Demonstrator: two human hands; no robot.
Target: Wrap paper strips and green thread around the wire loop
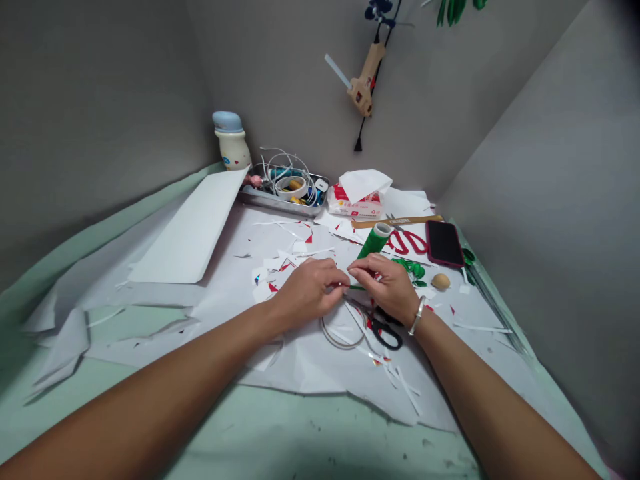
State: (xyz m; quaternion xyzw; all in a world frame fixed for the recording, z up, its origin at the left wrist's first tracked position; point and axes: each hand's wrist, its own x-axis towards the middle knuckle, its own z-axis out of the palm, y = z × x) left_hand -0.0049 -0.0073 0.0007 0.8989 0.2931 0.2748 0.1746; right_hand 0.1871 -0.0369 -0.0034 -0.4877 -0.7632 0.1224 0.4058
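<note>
My left hand [313, 288] is closed in a pinch on a thin green strand [356, 287], which runs across toward my right hand. My right hand [389, 287] has its fingertips pressed together close by; what they pinch is too small to make out. Just behind it a green spool of thread [373, 244] stands at a tilt. Below the hands lie black-handled scissors [386, 335], partly covered by my right hand, and a pale ring [343, 345]. Green leaf-like pieces [414, 269] and a small tan ball [441, 281] are to the right.
White paper covers the table, with scattered white and red scraps [273, 288]. Behind are a metal tray [280, 203] of supplies, a tissue pack [356, 205], red-handled scissors [415, 243], a ruler [400, 221] and a phone [445, 243]. A glue gun [365, 83] hangs on the wall.
</note>
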